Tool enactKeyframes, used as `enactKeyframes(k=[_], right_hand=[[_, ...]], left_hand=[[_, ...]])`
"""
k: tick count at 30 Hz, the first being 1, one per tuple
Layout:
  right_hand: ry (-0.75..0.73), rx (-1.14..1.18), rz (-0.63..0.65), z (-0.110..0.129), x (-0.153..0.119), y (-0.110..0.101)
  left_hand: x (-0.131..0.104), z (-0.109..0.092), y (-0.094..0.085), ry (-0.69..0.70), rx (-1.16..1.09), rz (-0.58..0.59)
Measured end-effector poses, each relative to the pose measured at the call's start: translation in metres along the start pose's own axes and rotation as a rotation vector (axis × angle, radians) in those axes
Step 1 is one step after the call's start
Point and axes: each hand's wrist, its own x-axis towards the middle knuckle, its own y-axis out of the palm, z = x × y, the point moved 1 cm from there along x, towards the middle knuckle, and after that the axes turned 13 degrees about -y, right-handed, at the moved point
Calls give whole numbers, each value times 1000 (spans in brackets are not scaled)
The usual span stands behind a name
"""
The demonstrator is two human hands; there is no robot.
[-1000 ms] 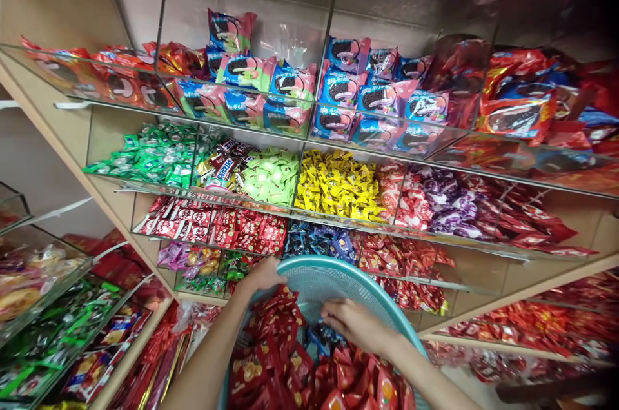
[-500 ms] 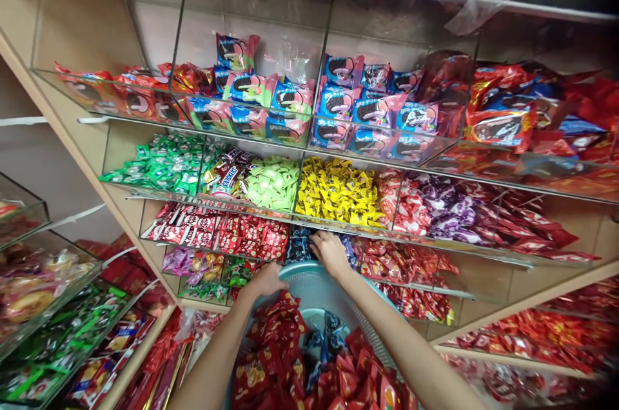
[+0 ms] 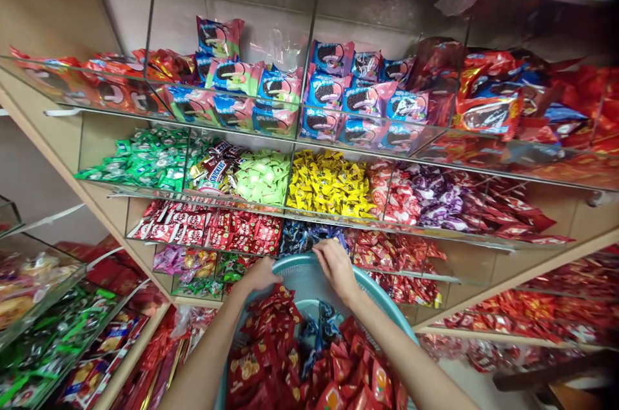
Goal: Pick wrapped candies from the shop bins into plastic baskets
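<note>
A teal plastic basket [image 3: 387, 307] is below me, its far rim close to the lower shelves. Inside it lie red candy packets [image 3: 256, 365] on the left and right, with dark blue wrapped candies [image 3: 319, 326] between them. My left hand [image 3: 264, 274] is closed on the basket's left rim. At the far rim, my right hand [image 3: 336, 268] has its fingers curled together. What those fingers hold, if anything, is hidden. Just beyond them is a shelf compartment of dark blue wrapped candies [image 3: 297, 236].
Clear-fronted shelves hold yellow candies [image 3: 329, 184], light green candies [image 3: 264, 178], green candies [image 3: 145, 158] and purple candies [image 3: 435, 194]. Blue cookie packs [image 3: 326, 91] stand above. Another candy rack [image 3: 58, 326] stands at left. A dark bar [image 3: 546, 374] shows at lower right.
My right hand has drawn back from the dark blue candy compartment to the basket's far rim. My left hand stays on the rim. The view has shifted slightly.
</note>
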Motion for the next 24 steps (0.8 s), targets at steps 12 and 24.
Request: enactKeyframes(k=[12,24], right_hand=[[105,328,404,17,-41,-51],[137,62,278,-6,-29,-24]], left_hand=[[3,-1,0,64,9,37],[1,0,2,77,15,34]])
